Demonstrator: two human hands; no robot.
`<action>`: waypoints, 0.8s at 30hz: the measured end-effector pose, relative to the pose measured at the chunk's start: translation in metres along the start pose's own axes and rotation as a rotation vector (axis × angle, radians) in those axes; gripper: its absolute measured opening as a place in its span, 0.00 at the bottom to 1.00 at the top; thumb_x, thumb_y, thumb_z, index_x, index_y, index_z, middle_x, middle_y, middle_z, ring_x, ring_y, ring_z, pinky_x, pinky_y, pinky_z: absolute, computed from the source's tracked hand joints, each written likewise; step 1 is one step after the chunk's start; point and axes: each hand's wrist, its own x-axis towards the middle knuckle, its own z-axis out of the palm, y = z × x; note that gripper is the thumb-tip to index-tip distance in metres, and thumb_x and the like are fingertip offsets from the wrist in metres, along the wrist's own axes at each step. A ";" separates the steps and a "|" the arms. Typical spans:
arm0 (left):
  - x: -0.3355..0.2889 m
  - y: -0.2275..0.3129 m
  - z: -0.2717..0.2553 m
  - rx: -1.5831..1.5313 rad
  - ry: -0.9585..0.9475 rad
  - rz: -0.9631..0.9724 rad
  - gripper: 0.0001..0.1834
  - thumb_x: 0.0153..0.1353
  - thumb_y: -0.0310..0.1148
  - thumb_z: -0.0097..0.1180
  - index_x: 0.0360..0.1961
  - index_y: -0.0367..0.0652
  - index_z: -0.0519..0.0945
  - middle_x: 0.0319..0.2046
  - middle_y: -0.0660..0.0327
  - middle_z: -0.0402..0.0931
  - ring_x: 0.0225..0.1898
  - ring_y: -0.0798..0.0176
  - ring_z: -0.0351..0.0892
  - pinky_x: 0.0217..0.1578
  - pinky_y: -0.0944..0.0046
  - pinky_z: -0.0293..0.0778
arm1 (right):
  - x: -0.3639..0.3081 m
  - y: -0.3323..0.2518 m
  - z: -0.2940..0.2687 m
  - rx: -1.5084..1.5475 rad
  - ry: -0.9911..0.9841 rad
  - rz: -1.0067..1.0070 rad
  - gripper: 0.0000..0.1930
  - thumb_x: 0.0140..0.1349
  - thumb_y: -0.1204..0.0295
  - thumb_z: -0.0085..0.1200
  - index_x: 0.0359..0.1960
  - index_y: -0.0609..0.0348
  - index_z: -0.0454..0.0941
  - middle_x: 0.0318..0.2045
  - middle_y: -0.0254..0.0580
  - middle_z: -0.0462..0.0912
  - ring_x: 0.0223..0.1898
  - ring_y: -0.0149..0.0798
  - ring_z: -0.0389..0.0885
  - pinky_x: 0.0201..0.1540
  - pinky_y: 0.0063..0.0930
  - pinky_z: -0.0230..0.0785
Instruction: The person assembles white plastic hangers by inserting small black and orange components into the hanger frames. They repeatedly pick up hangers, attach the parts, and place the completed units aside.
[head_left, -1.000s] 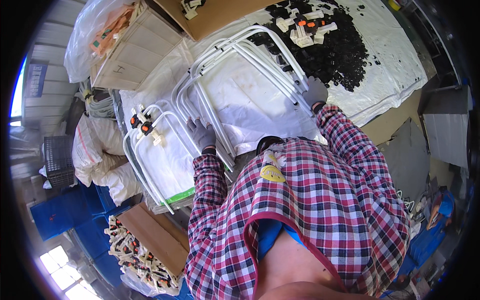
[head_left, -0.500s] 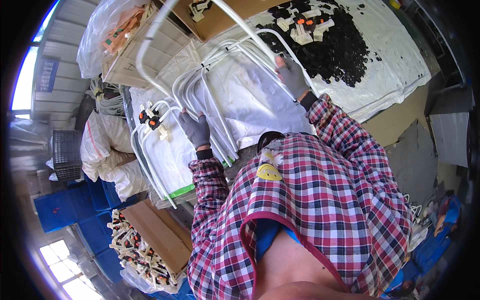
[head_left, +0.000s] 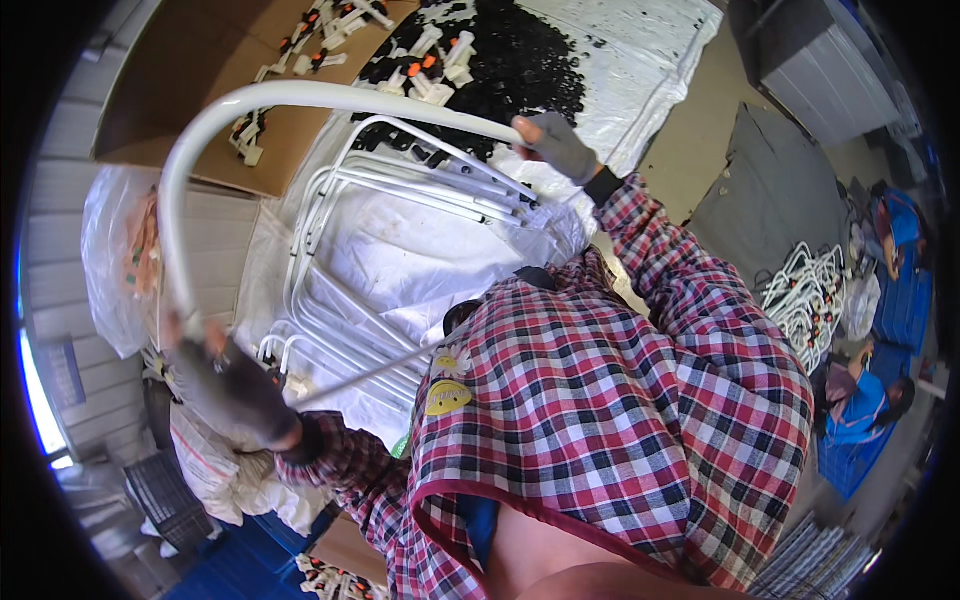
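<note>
Your big white hoop (head_left: 290, 95) stretches between your hands, held wide likely so it won't tip: left hand (head_left: 232, 388) (a bit blurry) and right hand (head_left: 562, 150) both curl closed round it. Small black bits (head_left: 535, 65) lie past your right grip.

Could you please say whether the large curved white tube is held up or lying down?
Held up: left hand and right hand grip the tube, overlapping the cardboard box.
</note>
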 end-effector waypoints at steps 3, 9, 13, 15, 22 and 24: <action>0.001 -0.013 0.060 -0.159 -0.338 -0.211 0.19 0.69 0.33 0.53 0.56 0.31 0.74 0.36 0.49 0.77 0.35 0.53 0.77 0.38 0.57 0.72 | -0.017 0.028 -0.023 0.019 -0.012 0.027 0.34 0.71 0.44 0.43 0.15 0.59 0.75 0.12 0.29 0.68 0.17 0.24 0.65 0.23 0.23 0.59; 0.010 -0.059 0.109 -0.651 -0.685 -0.260 0.13 0.69 0.28 0.48 0.49 0.33 0.77 0.25 0.65 0.68 0.27 0.73 0.66 0.27 0.69 0.64 | 0.012 0.103 -0.036 -0.047 0.165 0.126 0.29 0.70 0.45 0.47 0.22 0.58 0.80 0.13 0.31 0.72 0.18 0.25 0.69 0.24 0.24 0.62; -0.032 -0.089 0.116 -0.597 -0.780 -0.386 0.08 0.67 0.30 0.49 0.41 0.37 0.77 0.23 0.67 0.71 0.22 0.74 0.67 0.25 0.70 0.64 | 0.031 0.153 -0.048 -0.502 0.291 -0.001 0.13 0.63 0.59 0.56 0.32 0.55 0.84 0.32 0.38 0.83 0.35 0.37 0.81 0.39 0.30 0.73; -0.053 -0.111 0.101 -0.555 -0.731 -0.491 0.08 0.67 0.29 0.49 0.40 0.37 0.78 0.23 0.67 0.74 0.21 0.74 0.68 0.24 0.71 0.64 | 0.037 0.166 -0.050 -0.604 0.256 0.108 0.10 0.58 0.63 0.61 0.38 0.51 0.85 0.52 0.41 0.79 0.52 0.44 0.78 0.54 0.35 0.73; -0.111 -0.133 0.019 -0.725 -0.585 -0.845 0.10 0.71 0.32 0.50 0.47 0.38 0.78 0.25 0.66 0.76 0.20 0.78 0.68 0.21 0.76 0.61 | 0.049 0.164 -0.037 -1.149 0.124 0.158 0.22 0.54 0.61 0.67 0.51 0.45 0.80 0.56 0.44 0.73 0.62 0.52 0.69 0.61 0.43 0.68; -0.118 -0.130 0.008 -0.689 -0.562 -0.853 0.11 0.72 0.32 0.49 0.50 0.38 0.77 0.24 0.67 0.75 0.20 0.79 0.66 0.20 0.77 0.60 | 0.049 0.167 -0.038 -1.072 0.080 0.191 0.21 0.54 0.65 0.66 0.51 0.44 0.79 0.53 0.49 0.73 0.54 0.55 0.75 0.57 0.42 0.71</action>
